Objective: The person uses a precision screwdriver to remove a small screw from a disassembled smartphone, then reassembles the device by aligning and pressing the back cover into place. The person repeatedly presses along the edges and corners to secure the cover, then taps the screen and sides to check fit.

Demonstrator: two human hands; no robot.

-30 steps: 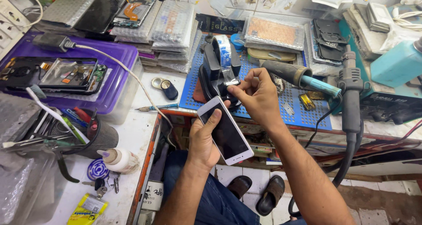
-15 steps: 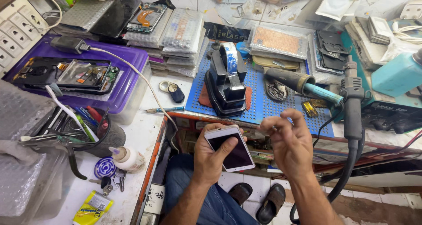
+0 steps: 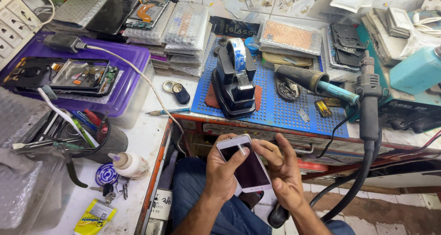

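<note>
A white smartphone [image 3: 245,168] with a dark screen sits over my lap, below the bench edge. My left hand [image 3: 223,170] grips it from the left, thumb lying across the upper screen. My right hand [image 3: 282,170] is beside the phone's right edge, fingers spread and touching its side and top corner. A black tape dispenser [image 3: 235,81] with a blue-printed roll stands on the blue perforated mat [image 3: 285,109] just beyond the hands.
A purple lidded box [image 3: 117,102] at left carries an opened phone [image 3: 69,74]. A black tool cup [image 3: 94,136] and small glue bottle [image 3: 131,164] stand on the white bench. A hot-air handle [image 3: 370,104] with hose hangs at right. Bubble-wrapped parts [image 3: 183,26] are stacked behind.
My right hand came back from the tape dispenser down to the phone. Both hands and the phone dropped lower, toward my lap.
</note>
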